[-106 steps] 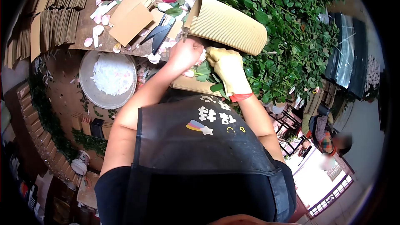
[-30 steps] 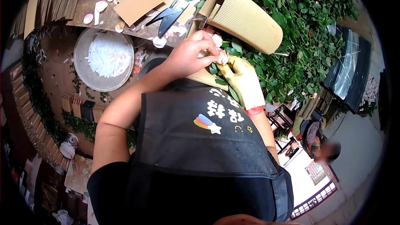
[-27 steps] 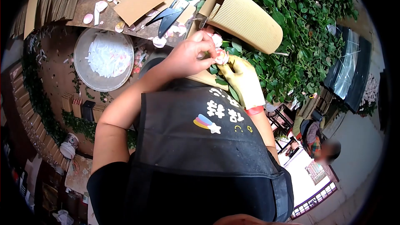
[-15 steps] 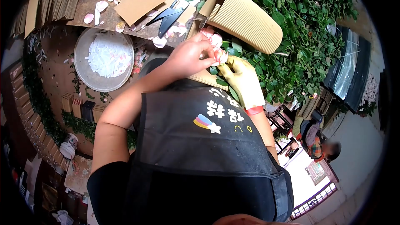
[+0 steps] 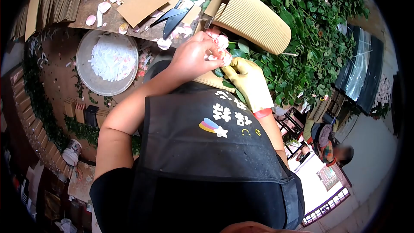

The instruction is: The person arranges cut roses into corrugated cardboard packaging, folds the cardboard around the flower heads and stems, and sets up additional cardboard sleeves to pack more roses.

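From where I stand, the rose point(image 5: 226, 58) is right between the person's hands, in front of the apron point(image 5: 185, 146) and just short of the corrugated roll point(image 5: 254, 19). Neither hand is nearer; both are on it. The bare left hand point(image 5: 194, 58) comes in from the left, thumb and fingers pinched at the petals, though its own knuckles hide exactly what lies between the tips. The gloved right hand point(image 5: 248, 77) is closed at the base of the bloom from the other side, so the flower sits off its fingertips, forward and to the left.

The stem is covered. Going by the leaves point(image 5: 239, 96) showing beside the glove, I judge the long axis runs from the bloom back toward the apron, but can't be sure. More blooms point(image 5: 221, 41) lie just beyond, by the roll's near edge; the scissors point(image 5: 174, 17) rest farther left on the table point(image 5: 79, 17).
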Available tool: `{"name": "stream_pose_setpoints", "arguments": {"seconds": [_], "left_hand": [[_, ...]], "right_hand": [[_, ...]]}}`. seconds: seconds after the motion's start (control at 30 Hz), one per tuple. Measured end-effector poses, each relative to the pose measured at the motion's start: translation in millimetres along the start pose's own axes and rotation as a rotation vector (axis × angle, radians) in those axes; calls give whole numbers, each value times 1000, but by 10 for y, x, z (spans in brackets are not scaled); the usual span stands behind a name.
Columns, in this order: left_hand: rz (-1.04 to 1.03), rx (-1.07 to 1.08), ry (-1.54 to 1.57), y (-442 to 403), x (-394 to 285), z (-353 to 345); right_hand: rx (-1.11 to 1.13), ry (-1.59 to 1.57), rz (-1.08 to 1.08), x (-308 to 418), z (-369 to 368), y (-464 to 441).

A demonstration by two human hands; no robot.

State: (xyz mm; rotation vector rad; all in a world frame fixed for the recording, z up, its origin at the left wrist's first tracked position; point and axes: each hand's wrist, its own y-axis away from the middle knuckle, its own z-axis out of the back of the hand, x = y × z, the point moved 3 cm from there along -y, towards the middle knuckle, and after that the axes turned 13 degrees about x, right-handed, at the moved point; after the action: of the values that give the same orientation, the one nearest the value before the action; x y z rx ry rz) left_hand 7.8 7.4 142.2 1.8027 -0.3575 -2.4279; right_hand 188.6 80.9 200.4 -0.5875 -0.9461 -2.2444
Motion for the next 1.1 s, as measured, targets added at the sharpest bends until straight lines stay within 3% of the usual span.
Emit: {"name": "stream_pose_setpoints", "arguments": {"seconds": [0.33, 0.43, 0.63, 0.73, 0.93, 1.03, 1.1], "left_hand": [[35, -85, -155, 1, -23, -55], [76, -62, -179, -14, -51, -57], [84, -54, -163, -28, 3, -95], [105, -42, -123, -42, 100, -142], [18, -73, -41, -48, 251, -209], [-54, -3, 44, -49, 245, -110], [-19, 83, 137, 0, 200, 99]], "right_hand": [[-56, 120, 43, 32, -28, -17], [-78, 269, 149, 23, -54, -30], [-41, 222, 70, 12, -59, -4], [-104, 226, 141, 45, -37, -20], [-19, -21, -11, 41, -22, -11], [148, -326, -356, -25, -57, -31], [144, -241, -281, -43, -56, -37]]}}
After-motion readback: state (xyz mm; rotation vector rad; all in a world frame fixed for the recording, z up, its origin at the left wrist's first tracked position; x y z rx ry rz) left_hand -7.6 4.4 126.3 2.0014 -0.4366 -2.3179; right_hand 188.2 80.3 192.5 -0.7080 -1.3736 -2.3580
